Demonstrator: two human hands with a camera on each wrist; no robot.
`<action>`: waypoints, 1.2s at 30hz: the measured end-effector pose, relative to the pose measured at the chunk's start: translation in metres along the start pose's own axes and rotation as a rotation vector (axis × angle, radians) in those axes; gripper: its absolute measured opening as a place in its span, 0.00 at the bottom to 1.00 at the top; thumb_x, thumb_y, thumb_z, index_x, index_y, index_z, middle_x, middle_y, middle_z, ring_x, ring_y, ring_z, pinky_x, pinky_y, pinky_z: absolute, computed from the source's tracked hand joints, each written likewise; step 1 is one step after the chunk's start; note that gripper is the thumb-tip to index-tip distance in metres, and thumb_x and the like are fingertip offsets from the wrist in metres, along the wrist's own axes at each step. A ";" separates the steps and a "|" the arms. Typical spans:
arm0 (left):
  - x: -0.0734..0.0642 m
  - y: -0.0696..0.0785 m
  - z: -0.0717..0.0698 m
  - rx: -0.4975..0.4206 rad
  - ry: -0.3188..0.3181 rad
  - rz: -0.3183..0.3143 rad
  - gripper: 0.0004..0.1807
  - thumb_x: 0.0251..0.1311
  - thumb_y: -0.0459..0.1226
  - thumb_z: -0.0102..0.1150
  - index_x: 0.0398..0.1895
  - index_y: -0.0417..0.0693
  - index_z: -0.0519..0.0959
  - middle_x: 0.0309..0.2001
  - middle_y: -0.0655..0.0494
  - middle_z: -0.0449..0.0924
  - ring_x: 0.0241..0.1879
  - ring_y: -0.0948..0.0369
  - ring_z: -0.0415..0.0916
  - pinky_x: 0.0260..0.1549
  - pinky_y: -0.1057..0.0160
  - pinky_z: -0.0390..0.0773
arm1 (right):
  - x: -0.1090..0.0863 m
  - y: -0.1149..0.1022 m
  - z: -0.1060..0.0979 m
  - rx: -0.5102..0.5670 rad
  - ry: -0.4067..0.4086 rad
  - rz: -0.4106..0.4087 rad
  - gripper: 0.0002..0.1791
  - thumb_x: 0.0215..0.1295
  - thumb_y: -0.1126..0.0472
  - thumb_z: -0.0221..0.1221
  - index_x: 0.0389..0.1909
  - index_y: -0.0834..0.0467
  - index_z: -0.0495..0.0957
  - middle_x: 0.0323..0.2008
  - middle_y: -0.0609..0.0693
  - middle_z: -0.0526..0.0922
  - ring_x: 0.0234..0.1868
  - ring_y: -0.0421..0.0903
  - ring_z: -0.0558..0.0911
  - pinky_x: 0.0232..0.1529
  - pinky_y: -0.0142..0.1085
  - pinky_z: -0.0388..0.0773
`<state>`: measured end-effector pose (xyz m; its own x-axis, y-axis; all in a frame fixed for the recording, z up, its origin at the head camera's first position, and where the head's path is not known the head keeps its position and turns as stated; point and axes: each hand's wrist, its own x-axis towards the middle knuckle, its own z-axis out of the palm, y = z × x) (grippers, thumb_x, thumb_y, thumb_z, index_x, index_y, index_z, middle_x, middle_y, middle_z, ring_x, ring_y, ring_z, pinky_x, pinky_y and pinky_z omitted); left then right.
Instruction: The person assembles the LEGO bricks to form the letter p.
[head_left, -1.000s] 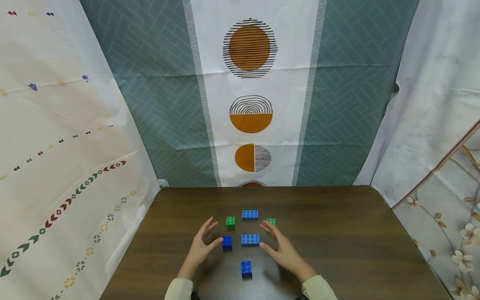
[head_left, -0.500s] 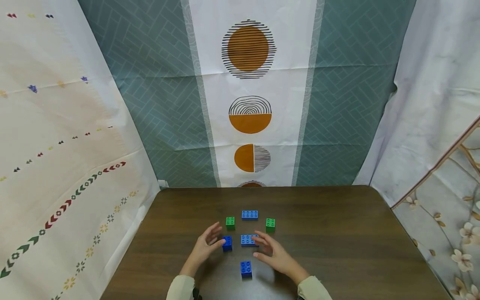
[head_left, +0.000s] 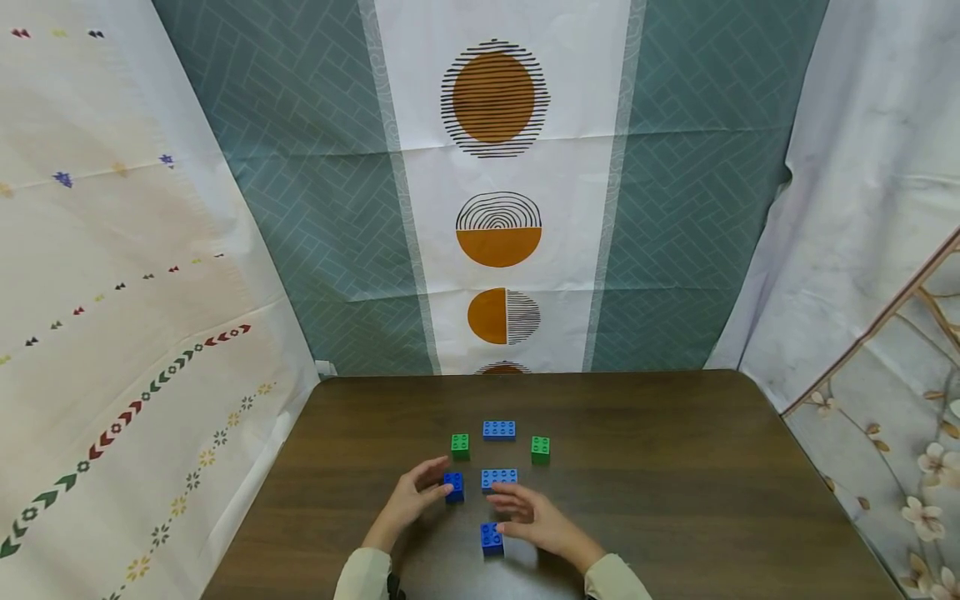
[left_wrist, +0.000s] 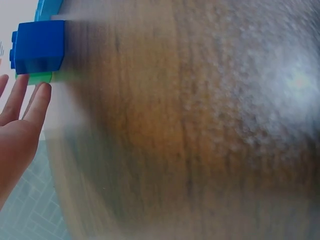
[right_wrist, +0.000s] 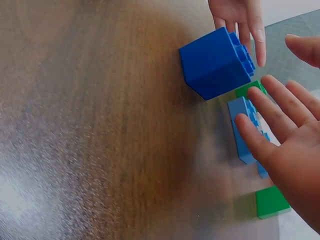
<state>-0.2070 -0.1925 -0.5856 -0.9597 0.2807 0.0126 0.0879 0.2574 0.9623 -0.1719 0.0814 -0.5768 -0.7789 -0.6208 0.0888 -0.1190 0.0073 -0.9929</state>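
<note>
My left hand (head_left: 405,507) is beside a dark blue square toy brick (head_left: 453,492), its thumb and fingers spread apart around the brick's left side. In the left wrist view its fingertips lie just below a dark blue brick (left_wrist: 40,47). My right hand (head_left: 542,527) hovers over the front dark blue brick (head_left: 491,546), and its thumb overlaps the top corner in the head view. From the right wrist, the fingers (right_wrist: 275,115) look extended, apart from the dark blue brick (right_wrist: 215,65). Neither hand grips anything.
Behind the hands lie a lighter blue long brick (head_left: 498,477), another long blue brick (head_left: 499,431), and two green bricks, one left (head_left: 461,447) and one right (head_left: 540,451). The brown wooden table (head_left: 675,467) ends at hanging fabric (head_left: 675,250).
My right hand has come left and nearer, from beside the right green brick to the front dark blue brick. The left hand's fingers have lowered and drawn closer to the left dark blue brick.
</note>
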 end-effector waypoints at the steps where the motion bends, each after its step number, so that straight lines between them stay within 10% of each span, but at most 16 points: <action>1: 0.000 -0.001 0.000 0.004 0.000 -0.002 0.29 0.63 0.36 0.61 0.65 0.34 0.67 0.61 0.33 0.69 0.61 0.40 0.67 0.58 0.49 0.72 | 0.000 0.001 0.001 0.011 -0.003 0.008 0.31 0.66 0.68 0.59 0.67 0.72 0.59 0.62 0.71 0.69 0.61 0.68 0.69 0.60 0.57 0.69; 16: 0.001 -0.005 0.003 0.024 0.006 -0.010 0.22 0.62 0.29 0.60 0.58 0.30 0.72 0.55 0.35 0.75 0.54 0.41 0.73 0.50 0.57 0.79 | 0.000 0.013 0.006 0.019 -0.052 0.040 0.23 0.62 0.70 0.61 0.58 0.70 0.72 0.57 0.67 0.76 0.58 0.60 0.75 0.57 0.39 0.75; 27: -0.010 0.023 0.004 0.011 -0.008 0.009 0.20 0.62 0.27 0.59 0.56 0.26 0.72 0.52 0.32 0.76 0.52 0.39 0.73 0.47 0.60 0.80 | -0.001 0.016 0.005 0.015 -0.058 0.086 0.18 0.60 0.71 0.63 0.53 0.67 0.77 0.52 0.61 0.81 0.53 0.49 0.80 0.55 0.36 0.77; 36: -0.003 0.000 0.004 0.007 0.001 -0.019 0.21 0.62 0.28 0.60 0.57 0.29 0.72 0.53 0.34 0.75 0.53 0.41 0.73 0.48 0.59 0.80 | -0.001 0.018 0.002 -0.005 -0.046 0.086 0.19 0.59 0.72 0.64 0.52 0.68 0.77 0.51 0.63 0.81 0.52 0.51 0.80 0.54 0.41 0.78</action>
<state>-0.2036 -0.1899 -0.5871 -0.9616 0.2745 -0.0058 0.0709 0.2689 0.9606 -0.1714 0.0805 -0.5945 -0.7575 -0.6528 -0.0011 -0.0559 0.0665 -0.9962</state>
